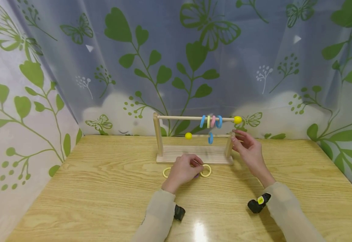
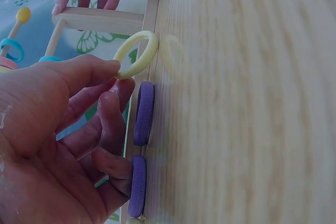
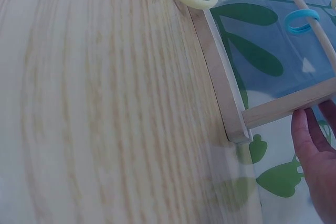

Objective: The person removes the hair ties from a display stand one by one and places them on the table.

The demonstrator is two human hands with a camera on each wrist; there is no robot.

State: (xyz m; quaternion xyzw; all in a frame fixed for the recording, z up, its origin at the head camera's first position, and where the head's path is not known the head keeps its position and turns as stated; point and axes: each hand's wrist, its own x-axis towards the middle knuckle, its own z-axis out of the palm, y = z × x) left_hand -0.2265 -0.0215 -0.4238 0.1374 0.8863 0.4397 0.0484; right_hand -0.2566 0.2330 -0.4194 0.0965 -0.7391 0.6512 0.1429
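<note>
Thumb and index finger of my left hand (image 1: 185, 169) pinch a yellow hair tie (image 2: 137, 54), a round ring held in front of the wooden stand (image 1: 194, 154). Two purple ribbed hair ties (image 2: 144, 114) lie beside its lower fingers; the hand mostly hides them in the head view. Another yellow hair tie (image 1: 166, 172) shows to its left. My right hand (image 1: 250, 151) touches the stand's short right post (image 1: 229, 146) with extended fingers. On the lower rod (image 1: 200, 136) hangs one blue hair tie (image 1: 210, 138).
Several blue, yellow and pink hair ties (image 1: 213, 121) hang on the upper rod (image 1: 179, 118). Yellow balls (image 1: 238, 120) cap the rod ends. The stand is on a wood-grain table (image 1: 103, 188), before a leaf-patterned curtain (image 1: 164, 67).
</note>
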